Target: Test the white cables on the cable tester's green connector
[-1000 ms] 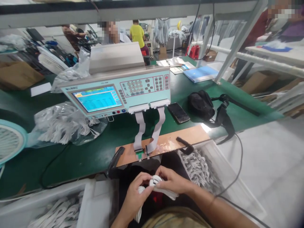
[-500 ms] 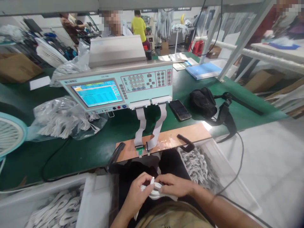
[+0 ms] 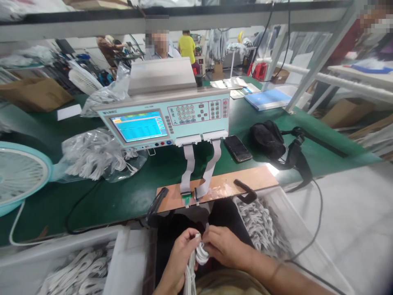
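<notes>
A coiled white cable is held in front of my body, above my lap. My left hand is closed around it, with the thumb near the white end and white strands hanging down below the palm. My right hand is closed at the other side of the coil, fingertips pressed in near the top; the exact grip is hidden. Beyond the hands, two small connectors on a green board stick out over the edge of a copper-coloured board. Grey ribbon cables run from there to a tester with a blue screen.
White bins of cables stand at the left and right. Black clamps grip the board. A phone, a black bag, bagged cables and a fan occupy the green table. A person sits behind the tester.
The white loop has turned from lying flat to hanging more upright, with strands now dropping below my left hand. My right hand has closed in toward the left. The view has shifted slightly.
</notes>
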`<state>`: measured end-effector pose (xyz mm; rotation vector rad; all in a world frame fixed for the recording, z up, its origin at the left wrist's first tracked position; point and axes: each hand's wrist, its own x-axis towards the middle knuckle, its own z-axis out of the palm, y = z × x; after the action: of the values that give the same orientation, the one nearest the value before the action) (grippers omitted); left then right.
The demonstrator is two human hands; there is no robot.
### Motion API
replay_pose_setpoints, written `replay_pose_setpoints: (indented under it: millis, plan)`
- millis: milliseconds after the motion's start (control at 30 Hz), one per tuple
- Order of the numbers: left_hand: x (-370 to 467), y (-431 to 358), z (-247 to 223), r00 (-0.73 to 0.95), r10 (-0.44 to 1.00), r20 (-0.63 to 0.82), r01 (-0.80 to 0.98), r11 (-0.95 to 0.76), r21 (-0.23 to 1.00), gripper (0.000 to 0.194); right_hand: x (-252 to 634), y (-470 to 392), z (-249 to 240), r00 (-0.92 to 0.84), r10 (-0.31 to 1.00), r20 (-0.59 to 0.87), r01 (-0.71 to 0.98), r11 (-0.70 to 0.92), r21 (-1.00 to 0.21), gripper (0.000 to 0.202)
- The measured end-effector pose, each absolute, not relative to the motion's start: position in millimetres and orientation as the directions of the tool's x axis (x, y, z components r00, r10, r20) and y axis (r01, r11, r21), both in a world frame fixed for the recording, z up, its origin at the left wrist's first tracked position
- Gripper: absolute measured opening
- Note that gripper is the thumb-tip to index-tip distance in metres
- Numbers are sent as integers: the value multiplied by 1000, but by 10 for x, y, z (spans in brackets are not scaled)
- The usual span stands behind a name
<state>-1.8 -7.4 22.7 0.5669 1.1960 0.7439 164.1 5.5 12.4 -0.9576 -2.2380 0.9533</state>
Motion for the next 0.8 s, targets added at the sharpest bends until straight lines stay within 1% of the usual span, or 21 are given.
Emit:
replay_pose_setpoints:
  millis: [67,100,133,200,267,333,400,433,500,533,633,800]
  plan:
    - [3,-51,221,148,801,-580,-203,599,775,25,1602,83,97,-532,811,243,501,533,-682,7]
    - [12,-30,212,126,820,-559,-191,573,797,25,1582,108,86,-478,836,270,549,524,-651,7]
    - [19,-2,201,100,839,-535,-173,544,821,25,1562,141,76,-421,860,288,582,500,-642,7]
    - [26,66,179,35,876,-481,-128,481,867,26,1521,227,63,-286,914,288,594,405,-695,8]
    - [26,139,164,-48,902,-429,-109,422,900,27,1477,319,60,-159,959,236,535,284,-796,10]
    - [21,201,159,-119,907,-405,-152,386,910,29,1426,390,64,-88,986,144,395,167,-903,12]
    - [18,244,157,-170,903,-395,-233,352,906,30,1373,430,65,-92,994,60,205,78,-976,12]
    - [18,257,153,-183,902,-390,-266,337,903,29,1349,439,62,-110,994,26,115,39,-993,13]
    - [22,272,141,-189,904,-383,-292,320,901,28,1313,448,54,-144,989,-22,7,-21,-1000,17]
    - [24,275,132,-181,905,-384,-298,322,899,28,1302,451,50,-152,988,-36,-7,-38,-999,19]
    - [27,283,108,-161,896,-414,-315,351,882,30,1289,468,50,-134,989,-55,16,-54,-998,26]
    - [2,312,98,-158,879,-450,-305,390,869,35,1275,503,79,-78,994,-71,6,-71,-997,27]
